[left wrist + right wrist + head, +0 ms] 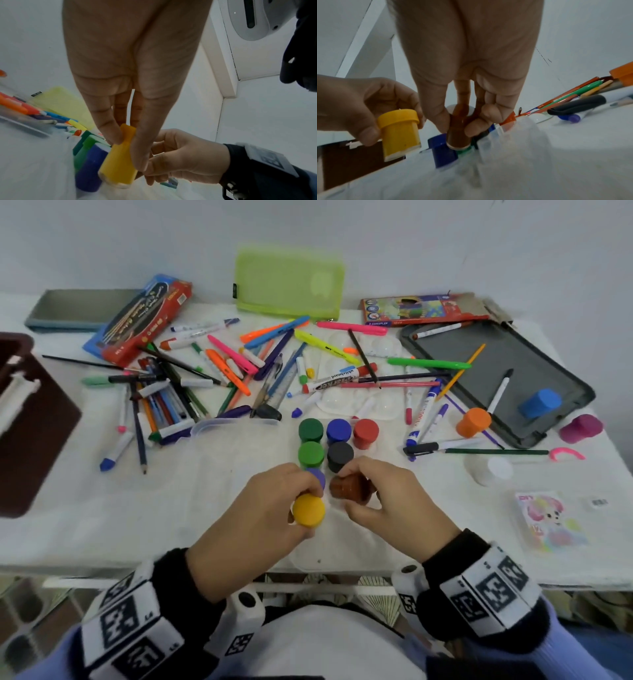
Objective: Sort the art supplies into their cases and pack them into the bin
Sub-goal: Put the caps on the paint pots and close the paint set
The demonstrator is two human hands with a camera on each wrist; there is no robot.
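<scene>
Near the front edge of the table (102,525), the left hand (270,508) is gripping a yellow paint pot (308,510) between thumb and fingers, holding it upright just above the white cloth. Just beside it, the right hand (387,501) is pinching a brown paint pot (347,487) with curled fingers; the pot is lying tilted in the grasp. In the right wrist view, the brown paint pot (458,129) is hanging above a row of standing pots.

Directly behind the hands, six more pots are standing in close rows toward the table's middle: a purple pot (317,475) partly hidden by the left fingers, a light green pot (310,454), a black pot (340,455), a dark green pot (310,430), a blue pot (338,431) and a red pot (365,432).

Farther back, loose markers and pencils (219,371) are lying scattered across the middle. Toward the right edge, an open grey case (496,364) is carrying a light blue pot (539,402), with an orange pot (473,422) at its rim. At the back edge, a green mesh pouch (289,282) is leaning on the wall
</scene>
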